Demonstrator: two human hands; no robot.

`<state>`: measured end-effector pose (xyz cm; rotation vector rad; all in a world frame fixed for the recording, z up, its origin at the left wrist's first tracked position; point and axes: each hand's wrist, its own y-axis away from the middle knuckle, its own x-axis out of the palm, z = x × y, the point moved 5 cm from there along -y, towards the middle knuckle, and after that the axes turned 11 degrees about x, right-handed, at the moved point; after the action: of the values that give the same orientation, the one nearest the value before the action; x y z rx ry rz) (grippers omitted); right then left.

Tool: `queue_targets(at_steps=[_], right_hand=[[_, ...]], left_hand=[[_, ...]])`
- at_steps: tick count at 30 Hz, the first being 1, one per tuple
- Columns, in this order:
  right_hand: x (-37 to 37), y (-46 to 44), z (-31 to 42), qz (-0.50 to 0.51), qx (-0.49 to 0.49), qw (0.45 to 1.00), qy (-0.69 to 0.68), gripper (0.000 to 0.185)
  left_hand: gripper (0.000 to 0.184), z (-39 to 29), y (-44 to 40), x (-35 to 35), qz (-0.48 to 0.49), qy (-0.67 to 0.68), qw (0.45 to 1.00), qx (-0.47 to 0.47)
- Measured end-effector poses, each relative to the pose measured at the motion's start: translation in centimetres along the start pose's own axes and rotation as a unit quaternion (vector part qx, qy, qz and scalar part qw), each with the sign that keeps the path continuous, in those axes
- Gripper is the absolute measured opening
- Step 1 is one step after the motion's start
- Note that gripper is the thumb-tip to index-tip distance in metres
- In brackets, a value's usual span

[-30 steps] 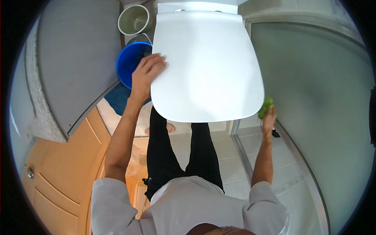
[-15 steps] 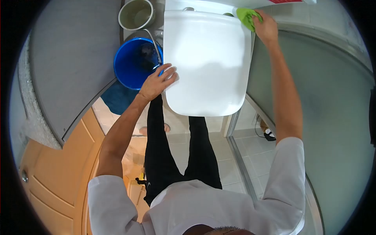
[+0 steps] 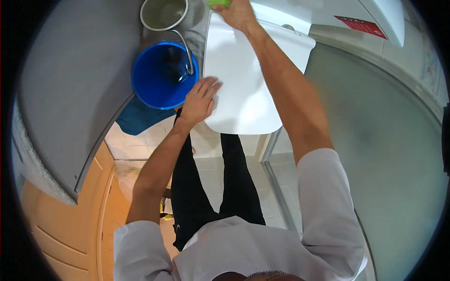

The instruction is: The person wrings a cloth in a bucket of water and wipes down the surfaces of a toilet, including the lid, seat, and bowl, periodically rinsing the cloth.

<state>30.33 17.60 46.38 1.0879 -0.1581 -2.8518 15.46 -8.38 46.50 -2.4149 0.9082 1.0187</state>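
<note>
Green cloth (image 3: 219, 3) is held in the right hand (image 3: 238, 15), at the far left corner of the white toilet lid (image 3: 241, 75). The cloth is gripped by bent fingers and is seen on their left side, partly cut off by the top edge of the view; whether the lid itself is touched by it is probably not readable from this angle. The lid is crossed diagonally by the right forearm (image 3: 286, 79).

Left hand (image 3: 199, 100): placed palm down at the left edge of the lid, fingers open and slightly spread, tips laid over the white surface. Nothing is seen gripped by it. The lid lies under and to the right of these fingers; the cloth is well apart from them, farther toward the top of the view.

Blue bucket (image 3: 157, 82) is located just beside the left hand, on its left, with the metal handle (image 3: 188, 56) leaned to the right side and some clear liquid visible inside. A pale pail (image 3: 164, 13) is positioned beyond the bucket. A red label (image 3: 361, 27) is borne by the white fixture (image 3: 386, 16) at upper right. At right, a frosted panel (image 3: 375, 122) is noted
</note>
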Motion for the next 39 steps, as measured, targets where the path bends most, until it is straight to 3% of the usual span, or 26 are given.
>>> queue_targets(at_steps=[1, 2, 4, 6, 7, 8, 9, 10, 12, 13, 14, 16, 18, 19, 22, 24, 26, 27, 29, 30, 32, 35, 36, 37, 38, 39], right_hand=[[-0.1, 0.2, 0.6, 0.038, -0.018, 0.999, -0.013, 0.025], [-0.2, 0.4, 1.3, 0.074, -0.039, 0.996, -0.027, 0.026], [-2.1, 1.5, -1.1, 0.067, -0.016, 0.995, 0.066, 0.025], [-6.6, 2.6, -5.7, 0.047, -0.061, 0.991, 0.108, 0.027], [-9.3, 3.5, -9.4, -0.028, -0.083, 0.981, 0.175, 0.029], [-12.5, 3.9, -12.0, 0.017, 0.006, 0.969, 0.245, 0.031], [-14.9, 4.1, -12.7, 0.036, 0.071, 0.972, 0.220, 0.029], [-14.7, 3.0, -11.8, 0.040, 0.067, 0.972, 0.221, 0.029], [-12.6, 2.1, -11.1, 0.150, 0.086, 0.948, 0.265, 0.027], [-9.8, 2.3, -10.1, 0.067, 0.028, 0.986, 0.147, 0.025], [-7.1, 1.5, -6.2, 0.106, -0.013, 0.987, 0.117, 0.028], [-4.5, 0.0, -3.1, 0.130, 0.086, 0.937, 0.312, 0.034], [-6.9, 1.3, -4.9, 0.093, 0.061, 0.983, 0.145, 0.034], [-9.0, 2.2, -6.7, 0.089, 0.063, 0.982, 0.153, 0.034], [-13.6, 3.9, -11.3, 0.083, 0.059, 0.976, 0.191, 0.035], [-13.0, 2.5, -12.4, 0.104, 0.043, 0.956, 0.271, 0.034], [-8.4, 2.2, -8.7, 0.139, 0.015, 0.906, 0.399, 0.032], [-5.8, 1.5, -6.9, 0.109, 0.040, 0.944, 0.309, 0.033], [-2.6, 0.8, -2.1, 0.041, 0.038, 0.957, 0.286, 0.032], [-1.2, 0.8, -1.2, -0.005, 0.003, 0.987, 0.158, 0.030], [-0.2, 2.5, 1.5, -0.010, -0.081, 0.996, 0.028, 0.025], [-3.6, 4.6, -1.4, -0.097, -0.166, 0.964, 0.182, 0.020], [-4.7, 4.6, -5.6, -0.097, -0.136, 0.936, 0.311, 0.016], [-7.6, 5.1, -9.3, -0.140, -0.095, 0.948, 0.268, 0.014], [-10.5, 5.9, -11.5, -0.154, 0.029, 0.951, 0.266, 0.015], [-11.0, 5.7, -11.2, -0.143, 0.019, 0.952, 0.269, 0.015]], left_hand=[[0.054, -0.2, -0.8, -0.2, -0.049, 0.024, 0.997, -0.062], [0.054, -0.8, -2.2, 0.1, -0.048, 0.026, 0.997, -0.062], [0.057, -0.4, -5.1, -0.3, -0.165, -0.013, 0.976, -0.143], [0.056, 0.2, -6.1, 0.9, -0.153, -0.045, 0.975, -0.154], [0.056, 0.3, -6.1, 1.4, -0.147, -0.068, 0.975, -0.152], [0.056, 0.4, -6.1, 1.8, -0.140, -0.090, 0.974, -0.152], [0.056, 0.6, -6.3, 1.9, -0.146, -0.089, 0.973, -0.158], [0.056, 0.8, -6.2, 1.9, -0.147, -0.083, 0.973, -0.156], [0.056, 0.2, -5.5, 2.3, -0.138, -0.074, 0.976, -0.151], [0.056, 0.5, -5.5, 2.6, -0.140, -0.071, 0.975, -0.158], [0.055, 1.0, -5.9, 2.6, -0.146, -0.070, 0.973, -0.166], [0.054, 1.6, -6.1, 2.5, -0.145, -0.089, 0.971, -0.170], [0.053, 0.9, -5.4, 3.1, -0.134, -0.087, 0.973, -0.164], [0.053, 1.0, -5.4, 2.8, -0.160, -0.090, 0.971, -0.151], [0.053, 0.8, -5.6, 2.4, -0.188, -0.107, 0.966, -0.139], [0.053, 0.7, -5.7, 2.2, -0.167, -0.126, 0.967, -0.148], [0.052, 0.3, -5.4, 2.4, -0.155, -0.126, 0.968, -0.150], [0.051, 0.8, -5.8, 2.4, -0.154, -0.130, 0.968, -0.152], [0.051, 0.9, -5.9, 2.2, -0.154, -0.138, 0.966, -0.154], [0.050, 0.7, -5.8, 2.3, -0.154, -0.138, 0.967, -0.152], [0.050, 0.8, -5.8, 2.5, -0.154, -0.139, 0.966, -0.152], [0.049, 0.7, -5.4, 2.4, -0.149, -0.143, 0.966, -0.153], [0.048, 1.0, -5.6, 2.3, -0.147, -0.146, 0.966, -0.155], [0.048, 1.0, -5.6, 2.4, -0.159, -0.128, 0.966, -0.161], [0.048, 1.0, -5.4, 2.2, -0.165, -0.127, 0.963, -0.172], [0.049, 0.9, -5.6, 1.9, -0.171, -0.108, 0.966, -0.161]])
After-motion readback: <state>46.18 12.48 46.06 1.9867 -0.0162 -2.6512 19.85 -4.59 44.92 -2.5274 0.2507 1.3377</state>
